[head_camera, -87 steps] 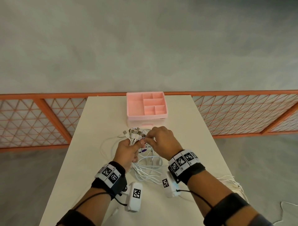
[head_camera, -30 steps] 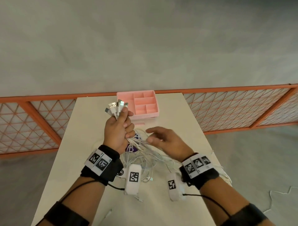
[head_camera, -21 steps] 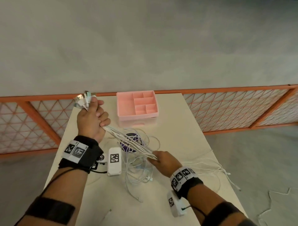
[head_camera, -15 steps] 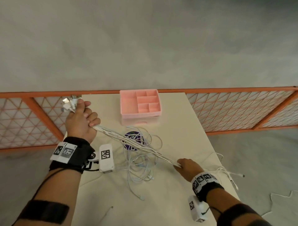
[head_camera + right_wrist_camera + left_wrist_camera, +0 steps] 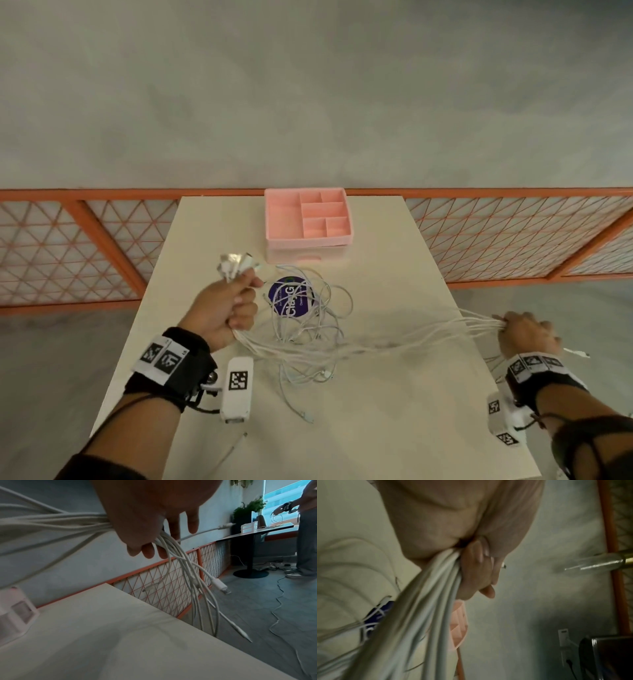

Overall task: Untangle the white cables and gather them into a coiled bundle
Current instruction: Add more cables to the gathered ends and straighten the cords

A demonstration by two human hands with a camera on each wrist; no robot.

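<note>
Loose cable loops (image 5: 308, 329) and a purple disc (image 5: 291, 301) clutter mid-table; pink organizer (image 5: 308, 219) blocks the far edge

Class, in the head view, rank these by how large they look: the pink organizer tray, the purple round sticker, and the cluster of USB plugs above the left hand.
1. pink organizer tray
2. purple round sticker
3. cluster of USB plugs

Apparent size only; the tray lies farthest from the camera.
</note>
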